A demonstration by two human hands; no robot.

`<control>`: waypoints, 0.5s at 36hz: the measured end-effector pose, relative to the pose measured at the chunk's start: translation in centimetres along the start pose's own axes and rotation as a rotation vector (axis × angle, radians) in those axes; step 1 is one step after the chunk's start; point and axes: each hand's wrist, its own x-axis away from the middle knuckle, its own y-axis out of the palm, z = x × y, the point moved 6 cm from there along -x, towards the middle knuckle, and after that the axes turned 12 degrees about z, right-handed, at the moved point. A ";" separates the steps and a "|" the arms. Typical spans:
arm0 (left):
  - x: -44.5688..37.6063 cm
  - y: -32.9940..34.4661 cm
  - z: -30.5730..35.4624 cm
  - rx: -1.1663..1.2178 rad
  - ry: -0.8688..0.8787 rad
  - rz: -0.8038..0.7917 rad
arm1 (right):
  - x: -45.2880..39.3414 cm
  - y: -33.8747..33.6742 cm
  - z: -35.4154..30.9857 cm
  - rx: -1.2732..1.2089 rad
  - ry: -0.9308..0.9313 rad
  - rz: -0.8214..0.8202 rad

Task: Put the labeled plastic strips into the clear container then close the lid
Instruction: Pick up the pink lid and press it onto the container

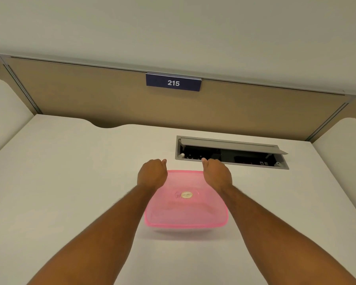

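- The left hand (152, 174) and right hand (216, 173) each have the grip curled down on a far corner of the pink lid (185, 199), seemingly pressing it.
- The lid sits on the clear container (183, 230), mid-desk (70, 182).
- No strips are visible; closing looks nearly finished.

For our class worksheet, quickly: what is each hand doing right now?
Left hand: curled on the pink lid, far left corner.
Right hand: curled on its far right corner.

fingers (203, 161): curled, hidden | container (185, 228) contents: unreadable | sticker (186, 195) text: blurred
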 end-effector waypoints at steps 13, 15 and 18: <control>-0.1 1.2 -0.5 -0.052 0.043 -0.045 | -0.1 2.4 1.0 0.074 0.009 -0.084; -0.1 1.2 -0.3 -0.057 0.062 -0.037 | 0.0 2.4 1.1 0.069 0.017 -0.086; 0.0 1.3 -0.3 -0.046 0.055 -0.047 | 0.1 2.3 1.1 0.056 0.030 -0.071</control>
